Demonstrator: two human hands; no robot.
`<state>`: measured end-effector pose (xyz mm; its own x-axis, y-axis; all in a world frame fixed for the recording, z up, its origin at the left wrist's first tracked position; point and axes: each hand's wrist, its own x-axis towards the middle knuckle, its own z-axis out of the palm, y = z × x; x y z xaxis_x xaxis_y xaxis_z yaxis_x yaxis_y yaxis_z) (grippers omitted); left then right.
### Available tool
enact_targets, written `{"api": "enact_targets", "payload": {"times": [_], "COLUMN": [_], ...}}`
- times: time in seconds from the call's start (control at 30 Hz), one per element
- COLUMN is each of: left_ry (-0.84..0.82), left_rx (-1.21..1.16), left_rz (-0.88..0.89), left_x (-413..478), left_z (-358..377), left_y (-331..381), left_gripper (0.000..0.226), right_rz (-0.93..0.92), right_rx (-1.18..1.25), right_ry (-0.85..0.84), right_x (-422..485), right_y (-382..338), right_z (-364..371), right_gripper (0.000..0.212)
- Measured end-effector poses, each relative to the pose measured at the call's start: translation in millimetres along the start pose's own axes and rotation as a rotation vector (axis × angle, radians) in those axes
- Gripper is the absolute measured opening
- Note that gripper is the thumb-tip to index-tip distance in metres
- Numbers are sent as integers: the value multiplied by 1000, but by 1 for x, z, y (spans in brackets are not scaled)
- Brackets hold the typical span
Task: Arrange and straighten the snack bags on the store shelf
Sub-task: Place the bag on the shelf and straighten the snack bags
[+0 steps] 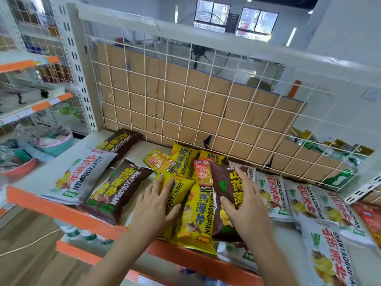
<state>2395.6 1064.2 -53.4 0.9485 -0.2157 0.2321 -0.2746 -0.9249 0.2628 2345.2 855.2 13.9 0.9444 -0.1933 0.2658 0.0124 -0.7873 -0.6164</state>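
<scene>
Snack bags lie flat on a white shelf (132,159) with an orange front edge. My left hand (154,205) grips a yellow bag (177,193) near the shelf's middle, fingers over its top and thumb on its right side. My right hand (245,205) holds a brown bag (224,186) lifted and tilted over another yellow bag (198,215). To the left lie a grey bag (80,174) and two brown bags (117,188). Several grey bags (274,195) lie in a row on the right. Smaller yellow and orange packets (160,161) sit behind my hands.
A white wire grid panel (206,100) backed with cardboard closes the shelf's rear. Green bottles (340,176) lie beyond the grid at right. Red packets (371,219) sit at the far right. Another shelving unit (31,89) stands at left, and a lower shelf holds bottles (82,234).
</scene>
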Motion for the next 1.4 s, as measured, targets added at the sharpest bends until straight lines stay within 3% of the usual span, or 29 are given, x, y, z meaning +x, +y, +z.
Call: {"api": "enact_targets", "payload": {"times": [0.2, 0.6, 1.07, 1.4], "left_ry": [91, 272, 115, -18], "left_rx": [-37, -94, -127, -196], "left_rz": [40, -186, -81, 89], "left_x": [-11, -16, 49, 91], "left_z": [-19, -65, -66, -54], "left_y": [-22, -100, -216, -244], "left_gripper": [65, 64, 65, 70], "right_rz": [-39, -108, -20, 165], "right_rx": [14, 125, 122, 167], "right_ry": [-17, -57, 64, 70], "right_x": [1, 14, 68, 122], "right_y": [8, -16, -94, -136], "right_z": [5, 42, 121, 175], "right_gripper": [70, 73, 72, 70]}}
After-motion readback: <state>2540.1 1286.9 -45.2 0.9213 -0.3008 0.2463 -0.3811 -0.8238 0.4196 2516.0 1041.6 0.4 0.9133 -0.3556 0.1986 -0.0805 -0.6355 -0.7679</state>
